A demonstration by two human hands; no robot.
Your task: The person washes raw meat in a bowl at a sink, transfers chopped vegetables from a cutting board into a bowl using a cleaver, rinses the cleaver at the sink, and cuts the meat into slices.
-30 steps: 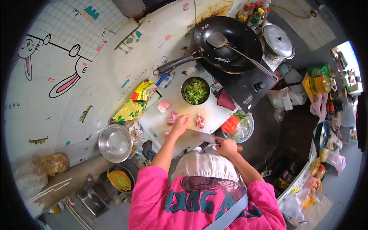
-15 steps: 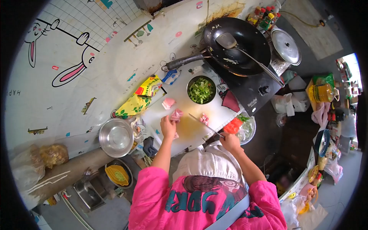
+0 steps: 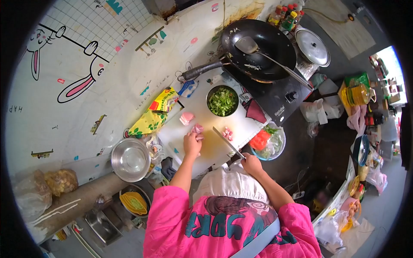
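Observation:
My left hand [image 3: 192,143] is closed on a piece of raw meat [image 3: 197,129] on the white cutting board [image 3: 210,158]. My right hand [image 3: 251,164] grips the knife [image 3: 228,142], its blade slanting up and left over the board beside a small heap of cut meat [image 3: 227,133]. Another pale pink slice [image 3: 186,118] lies above my left hand. A metal bowl of chopped greens [image 3: 222,101] stands at the board's upper part.
A black wok [image 3: 275,47] with a metal spatula [image 3: 280,65] sits on the cooktop [image 3: 282,101]. Left of the board are a yellow bag [image 3: 150,120] and a steel bowl [image 3: 130,159]. A basin with bagged vegetables [image 3: 277,148] is at right.
My left hand has moved left, away from the knife, and closed on the meat. The knife has turned from lying nearly level to slanting up and left. The view has shifted slightly.

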